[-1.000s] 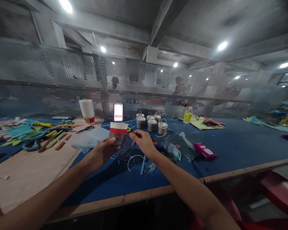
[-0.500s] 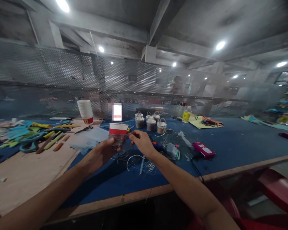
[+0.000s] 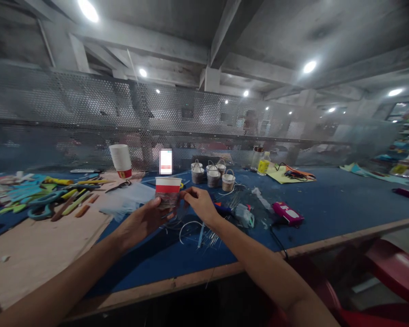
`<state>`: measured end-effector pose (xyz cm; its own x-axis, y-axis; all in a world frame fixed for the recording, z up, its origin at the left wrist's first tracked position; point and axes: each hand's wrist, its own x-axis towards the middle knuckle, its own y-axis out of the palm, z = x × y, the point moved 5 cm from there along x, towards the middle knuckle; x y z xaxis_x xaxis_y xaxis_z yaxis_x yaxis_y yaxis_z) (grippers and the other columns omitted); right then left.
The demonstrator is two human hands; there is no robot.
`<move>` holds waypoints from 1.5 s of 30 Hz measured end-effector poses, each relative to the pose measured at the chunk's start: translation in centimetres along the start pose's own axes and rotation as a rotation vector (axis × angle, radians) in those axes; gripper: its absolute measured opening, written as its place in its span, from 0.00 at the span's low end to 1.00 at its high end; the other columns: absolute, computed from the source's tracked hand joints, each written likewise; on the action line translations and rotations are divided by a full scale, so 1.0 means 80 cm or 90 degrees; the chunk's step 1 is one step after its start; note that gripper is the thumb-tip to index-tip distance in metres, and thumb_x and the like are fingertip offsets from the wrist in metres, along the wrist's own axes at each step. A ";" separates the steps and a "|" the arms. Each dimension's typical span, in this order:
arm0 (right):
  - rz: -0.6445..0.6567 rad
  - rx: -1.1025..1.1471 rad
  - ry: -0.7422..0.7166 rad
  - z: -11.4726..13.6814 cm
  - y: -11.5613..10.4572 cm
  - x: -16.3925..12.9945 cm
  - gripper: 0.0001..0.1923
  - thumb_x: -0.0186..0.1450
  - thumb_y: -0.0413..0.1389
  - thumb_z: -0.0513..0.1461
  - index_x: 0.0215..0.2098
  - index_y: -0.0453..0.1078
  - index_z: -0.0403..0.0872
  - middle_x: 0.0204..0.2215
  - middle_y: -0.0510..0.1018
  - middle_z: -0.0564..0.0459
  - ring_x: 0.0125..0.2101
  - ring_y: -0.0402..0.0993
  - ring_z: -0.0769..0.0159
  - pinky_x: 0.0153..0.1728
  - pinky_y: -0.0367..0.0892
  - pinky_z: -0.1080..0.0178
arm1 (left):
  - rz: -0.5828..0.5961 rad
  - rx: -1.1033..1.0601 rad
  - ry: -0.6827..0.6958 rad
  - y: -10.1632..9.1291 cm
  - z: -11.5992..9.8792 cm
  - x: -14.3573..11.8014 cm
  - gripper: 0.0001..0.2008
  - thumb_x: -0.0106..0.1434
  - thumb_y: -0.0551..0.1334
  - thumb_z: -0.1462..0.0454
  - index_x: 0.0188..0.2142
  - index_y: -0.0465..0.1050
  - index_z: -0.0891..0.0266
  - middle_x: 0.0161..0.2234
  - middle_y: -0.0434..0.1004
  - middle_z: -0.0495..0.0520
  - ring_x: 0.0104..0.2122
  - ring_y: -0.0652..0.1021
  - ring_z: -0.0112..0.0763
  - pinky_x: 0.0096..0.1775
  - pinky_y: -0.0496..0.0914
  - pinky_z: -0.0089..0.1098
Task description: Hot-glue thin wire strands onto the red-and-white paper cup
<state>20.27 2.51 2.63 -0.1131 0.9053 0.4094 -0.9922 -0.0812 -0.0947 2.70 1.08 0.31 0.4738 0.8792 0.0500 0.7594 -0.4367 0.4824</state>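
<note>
My left hand (image 3: 143, 220) is closed around the lower part of a small paper cup (image 3: 168, 187), holding it upright above the blue table. The cup is white at the rim with a red band, and its lower part is wrapped in greyish-brown cord. At the cup's right side, my right hand (image 3: 202, 205) has its thumb and fingers pinched together. What is in that pinch is too small to make out. Behind the cup stand several small cord-wrapped cup baskets (image 3: 213, 178) with looped handles. Loose white cord (image 3: 188, 223) lies below my right hand.
A stack of paper cups (image 3: 120, 158) and a lit phone screen (image 3: 166, 162) stand at the back. Scissors (image 3: 42, 206) and coloured sticks lie left. To the right are a glue gun (image 3: 224, 209), a magenta device (image 3: 287, 214) and a yellow-labelled bottle (image 3: 264, 164).
The camera view has shifted very slightly. Both hands keep nearly the same pose at the cup, with only a small movement of the right fingers.
</note>
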 end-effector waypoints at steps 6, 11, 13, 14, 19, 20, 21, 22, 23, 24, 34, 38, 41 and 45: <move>-0.014 0.017 -0.008 -0.001 0.000 0.001 0.08 0.67 0.59 0.41 0.32 0.73 0.47 0.24 0.80 0.55 0.28 0.77 0.66 0.36 0.70 0.65 | -0.008 0.041 0.021 -0.003 -0.001 0.003 0.18 0.66 0.67 0.58 0.54 0.82 0.57 0.57 0.83 0.59 0.59 0.78 0.48 0.57 0.72 0.41; -0.039 -0.042 -0.029 -0.004 -0.003 0.001 0.11 0.69 0.59 0.45 0.32 0.73 0.47 0.27 0.80 0.54 0.29 0.78 0.65 0.37 0.72 0.64 | -0.075 0.083 0.064 -0.001 -0.006 0.003 0.19 0.63 0.70 0.57 0.53 0.82 0.58 0.54 0.85 0.59 0.57 0.80 0.49 0.58 0.72 0.43; -0.052 -0.091 -0.041 -0.002 -0.004 -0.002 0.12 0.69 0.60 0.47 0.32 0.74 0.48 0.27 0.80 0.54 0.31 0.78 0.64 0.39 0.72 0.63 | -0.088 0.087 0.071 0.000 -0.005 0.003 0.19 0.62 0.71 0.56 0.51 0.83 0.57 0.52 0.86 0.60 0.56 0.80 0.52 0.57 0.73 0.46; -0.055 -0.111 -0.045 -0.001 -0.003 -0.004 0.12 0.69 0.60 0.47 0.33 0.74 0.48 0.28 0.81 0.54 0.31 0.78 0.64 0.39 0.71 0.63 | -0.087 0.091 0.075 0.001 -0.004 0.003 0.19 0.61 0.71 0.55 0.51 0.84 0.57 0.51 0.86 0.61 0.56 0.80 0.53 0.56 0.74 0.46; -0.033 -0.155 -0.066 0.008 0.004 -0.011 0.12 0.70 0.60 0.47 0.33 0.75 0.50 0.27 0.81 0.56 0.32 0.78 0.64 0.40 0.70 0.63 | -0.146 0.157 0.087 -0.005 -0.002 0.005 0.17 0.58 0.75 0.60 0.46 0.85 0.62 0.53 0.85 0.66 0.57 0.80 0.52 0.51 0.75 0.38; -0.031 -0.156 -0.068 0.010 0.005 -0.012 0.12 0.70 0.60 0.47 0.32 0.74 0.50 0.27 0.81 0.56 0.32 0.79 0.64 0.40 0.70 0.63 | -0.162 0.163 0.090 -0.006 -0.002 0.005 0.17 0.57 0.76 0.61 0.46 0.85 0.62 0.52 0.85 0.66 0.57 0.80 0.51 0.50 0.75 0.37; -0.030 -0.157 -0.068 0.011 0.005 -0.013 0.12 0.71 0.60 0.46 0.32 0.74 0.50 0.26 0.81 0.56 0.31 0.79 0.64 0.41 0.69 0.64 | -0.172 0.166 0.093 -0.007 -0.003 0.005 0.16 0.56 0.76 0.62 0.45 0.85 0.61 0.52 0.85 0.66 0.57 0.80 0.51 0.50 0.75 0.36; -0.031 -0.157 -0.066 0.013 0.005 -0.013 0.12 0.71 0.59 0.46 0.32 0.74 0.49 0.26 0.81 0.56 0.31 0.79 0.65 0.41 0.69 0.64 | -0.178 0.167 0.097 -0.008 -0.004 0.005 0.16 0.56 0.76 0.63 0.45 0.85 0.61 0.52 0.85 0.65 0.57 0.80 0.50 0.50 0.75 0.36; -0.032 -0.157 -0.065 0.014 0.004 -0.014 0.12 0.71 0.59 0.46 0.32 0.74 0.49 0.25 0.80 0.57 0.30 0.78 0.65 0.40 0.69 0.64 | -0.180 0.168 0.100 -0.007 -0.005 0.005 0.16 0.56 0.76 0.62 0.45 0.85 0.60 0.52 0.85 0.64 0.56 0.80 0.50 0.51 0.75 0.37; -0.033 -0.156 -0.063 0.014 0.003 -0.014 0.12 0.71 0.59 0.46 0.32 0.74 0.49 0.25 0.80 0.57 0.30 0.78 0.65 0.40 0.69 0.64 | -0.185 0.171 0.101 -0.007 -0.006 0.005 0.16 0.55 0.76 0.62 0.44 0.85 0.60 0.52 0.86 0.62 0.56 0.80 0.50 0.51 0.75 0.37; -0.044 -0.164 -0.074 0.015 -0.002 -0.013 0.13 0.71 0.58 0.44 0.30 0.71 0.49 0.22 0.77 0.59 0.26 0.75 0.67 0.37 0.66 0.65 | -0.212 0.138 0.102 -0.009 -0.006 0.004 0.20 0.52 0.78 0.61 0.45 0.84 0.63 0.50 0.86 0.63 0.53 0.81 0.48 0.53 0.75 0.38; -0.034 -0.176 -0.062 0.015 -0.002 -0.012 0.13 0.70 0.58 0.43 0.28 0.70 0.49 0.21 0.76 0.59 0.26 0.74 0.67 0.36 0.66 0.65 | -0.185 0.118 0.100 -0.004 -0.006 0.003 0.20 0.53 0.77 0.61 0.46 0.84 0.64 0.49 0.87 0.63 0.51 0.83 0.46 0.52 0.75 0.36; -0.029 -0.177 -0.059 0.017 -0.001 -0.012 0.12 0.70 0.58 0.42 0.28 0.70 0.49 0.21 0.76 0.59 0.26 0.74 0.67 0.37 0.66 0.65 | -0.171 0.102 0.096 -0.002 -0.004 0.002 0.20 0.52 0.78 0.61 0.45 0.84 0.63 0.47 0.88 0.62 0.49 0.84 0.45 0.50 0.76 0.36; -0.020 -0.167 -0.050 0.015 0.000 -0.011 0.12 0.69 0.58 0.42 0.27 0.69 0.50 0.20 0.75 0.59 0.26 0.74 0.67 0.36 0.66 0.65 | -0.146 0.088 0.084 0.003 -0.003 0.001 0.19 0.53 0.77 0.61 0.44 0.84 0.64 0.47 0.87 0.62 0.48 0.84 0.43 0.49 0.77 0.33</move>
<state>20.34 1.21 3.39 -0.0961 0.8696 0.4842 -0.9489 0.0670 -0.3085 2.82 1.11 0.66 0.2273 0.9712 0.0714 0.8980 -0.2374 0.3704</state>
